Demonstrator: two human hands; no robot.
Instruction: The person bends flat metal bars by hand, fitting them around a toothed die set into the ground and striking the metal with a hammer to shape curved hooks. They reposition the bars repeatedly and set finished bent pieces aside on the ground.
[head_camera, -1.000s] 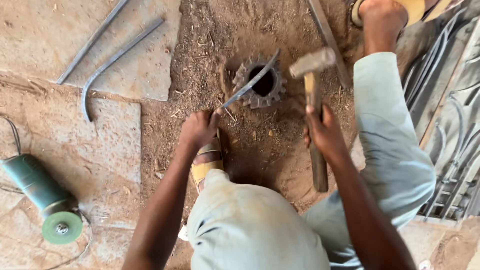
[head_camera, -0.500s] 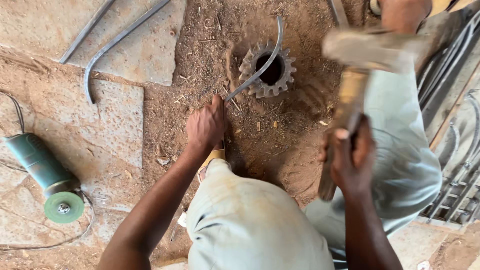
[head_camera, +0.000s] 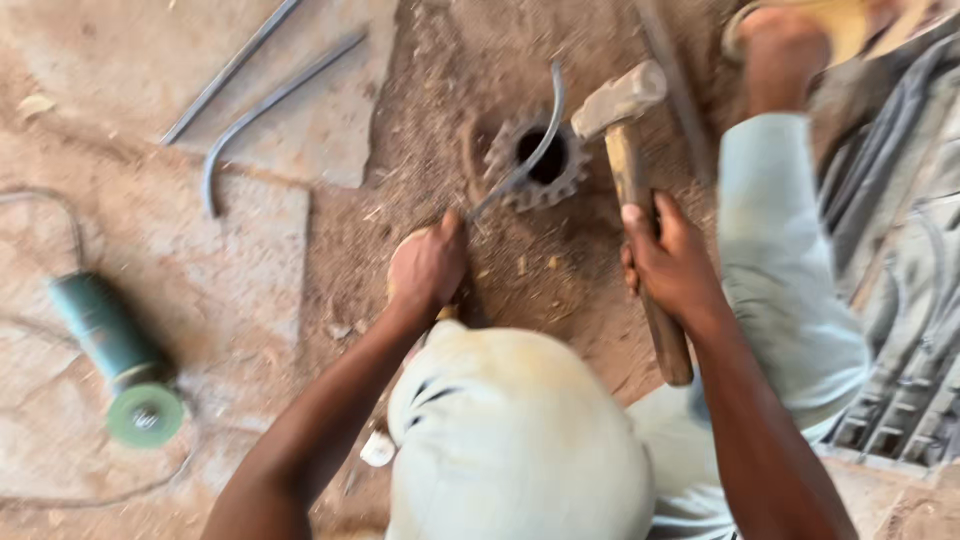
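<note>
A green angle grinder (head_camera: 112, 360) lies on the dirt floor (head_camera: 250, 260) at the left, its cord (head_camera: 60, 215) looping away from it. Two bent metal rods (head_camera: 262, 100) rest on a concrete slab (head_camera: 130, 60) above. Dark metal grating (head_camera: 905, 330) lies at the right edge.

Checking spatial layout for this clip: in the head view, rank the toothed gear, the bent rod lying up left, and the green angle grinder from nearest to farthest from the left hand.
1. Toothed gear, just up and right of the left hand.
2. Bent rod, lying up left.
3. Green angle grinder, far left on the ground.
</note>
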